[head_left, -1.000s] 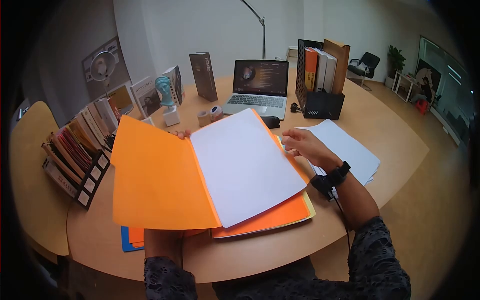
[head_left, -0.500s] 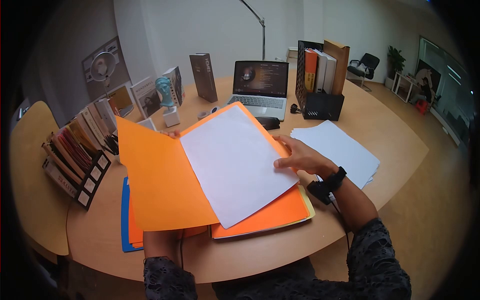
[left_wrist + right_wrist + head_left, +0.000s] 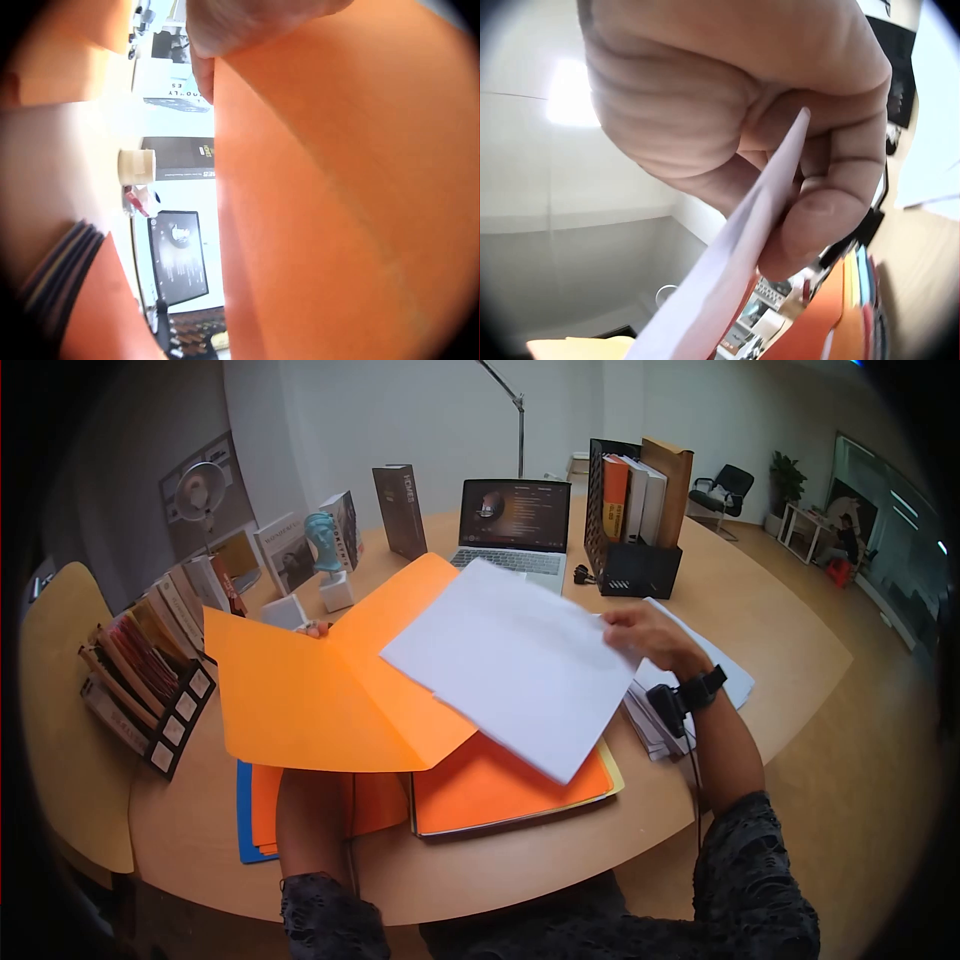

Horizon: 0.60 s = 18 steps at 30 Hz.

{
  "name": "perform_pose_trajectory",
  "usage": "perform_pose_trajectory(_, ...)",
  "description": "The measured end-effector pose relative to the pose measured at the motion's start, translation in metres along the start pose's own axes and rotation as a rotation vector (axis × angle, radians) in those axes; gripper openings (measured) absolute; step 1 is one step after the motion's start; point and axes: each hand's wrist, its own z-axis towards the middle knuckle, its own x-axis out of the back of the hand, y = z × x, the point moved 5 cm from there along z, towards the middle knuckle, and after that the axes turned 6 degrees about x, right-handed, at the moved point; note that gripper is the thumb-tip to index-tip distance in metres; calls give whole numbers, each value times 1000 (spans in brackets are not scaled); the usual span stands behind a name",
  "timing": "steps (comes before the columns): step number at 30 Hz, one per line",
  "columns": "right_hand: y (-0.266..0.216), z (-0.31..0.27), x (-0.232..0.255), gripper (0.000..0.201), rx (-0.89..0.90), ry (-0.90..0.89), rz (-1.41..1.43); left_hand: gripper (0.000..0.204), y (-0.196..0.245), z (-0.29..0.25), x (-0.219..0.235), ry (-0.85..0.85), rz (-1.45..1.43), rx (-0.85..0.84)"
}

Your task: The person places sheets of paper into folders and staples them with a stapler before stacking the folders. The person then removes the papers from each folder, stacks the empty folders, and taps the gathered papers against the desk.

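Observation:
An orange folder [image 3: 300, 695] is held spread above the table by my left hand [image 3: 316, 629], whose fingertips show at the fold's far end; the rest is hidden behind it. In the left wrist view that hand [image 3: 255, 26] grips the folder's edge [image 3: 315, 195]. My right hand [image 3: 655, 637] pinches white paper [image 3: 520, 660] by its right corner, and the paper lies tilted partly over the folder's right half. The right wrist view shows the hand [image 3: 757, 112] with thumb and fingers curled round the paper [image 3: 727, 262]. Below lies a stack of orange folders [image 3: 450, 790].
White sheets [image 3: 735, 670] lie at the right. Behind stand a laptop [image 3: 515, 515], a black file holder [image 3: 640, 568] with books, a dark book [image 3: 400, 510] and a teal bust [image 3: 322, 542]. A row of files [image 3: 140, 660] stands left; a blue folder [image 3: 245, 810] lies at the front left.
My right hand has moved right and up, gripping the paper, which has slid and turned rightward off the folder's right half. The folder has shifted left and opened wider.

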Motion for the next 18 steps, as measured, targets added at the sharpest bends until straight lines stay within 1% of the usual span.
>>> perform_pose_trajectory(2,5,-12,43,17,2,131,64,16,-4,4,2,137,-81,-105)
perform_pose_trajectory(3,9,-19,67,14,12,213,101,16,-6,5,3,136,-88,-103)
perform_pose_trajectory(5,33,-38,125,14,-43,374,-26,15,-16,9,5,164,-53,60)
perform_pose_trajectory(7,36,-67,156,11,-75,455,23,15,-28,10,12,191,-15,223)
perform_pose_trajectory(8,44,-76,171,11,-75,457,19,15,-33,11,13,203,6,304)
perform_pose_trajectory(10,70,-93,197,10,-150,484,43,15,-41,11,15,223,49,465)
perform_pose_trajectory(11,80,-99,204,10,-149,489,42,15,-45,11,15,229,71,544)
perform_pose_trajectory(13,96,-110,206,9,-259,424,-60,15,-53,10,16,240,119,701)
perform_pose_trajectory(14,104,-114,202,7,-289,472,-34,15,-56,8,16,245,146,777)
perform_pose_trajectory(17,117,-118,190,9,-274,478,-105,15,-64,3,20,268,237,1007)
perform_pose_trajectory(18,125,-117,189,9,-272,478,-97,17,-63,5,11,330,410,1005)
